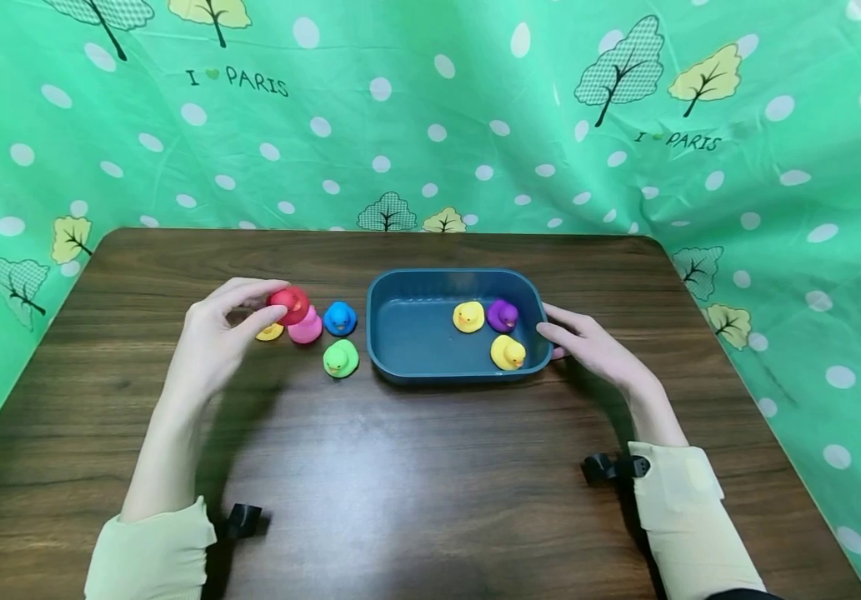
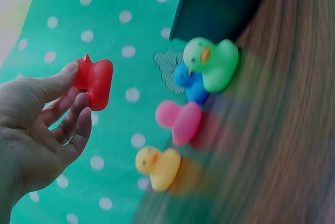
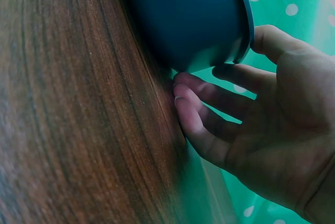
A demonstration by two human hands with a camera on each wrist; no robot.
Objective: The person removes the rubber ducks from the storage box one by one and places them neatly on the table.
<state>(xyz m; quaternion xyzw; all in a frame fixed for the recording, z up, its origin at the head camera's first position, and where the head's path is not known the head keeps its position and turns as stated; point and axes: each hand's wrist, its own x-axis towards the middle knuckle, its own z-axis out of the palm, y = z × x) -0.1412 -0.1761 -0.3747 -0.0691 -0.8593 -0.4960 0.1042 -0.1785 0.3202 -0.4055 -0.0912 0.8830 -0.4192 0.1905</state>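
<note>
My left hand (image 1: pixel 208 342) pinches a red rubber duck (image 2: pixel 97 81) between thumb and fingertips, held above the table. Below and beside it stand a pink duck (image 1: pixel 305 327), a blue duck (image 1: pixel 340 318), a green duck (image 1: pixel 341 358) and an orange-yellow duck (image 2: pixel 158 167), which the hand partly hides in the head view. A dark blue rectangular tub (image 1: pixel 430 375) stands to their right. My right hand (image 1: pixel 595 350) grips its right end, thumb at the rim and fingers against the outer wall. Inside lie two yellow ducks (image 1: pixel 468 317) and a purple duck (image 1: pixel 503 315).
The dark wood table (image 1: pixel 400 483) reaches back to a green dotted cloth (image 1: pixel 430 100) hanging behind it and at both sides. A black wrist strap piece (image 1: pixel 245 521) sits by the left sleeve, another (image 1: pixel 610 468) by the right.
</note>
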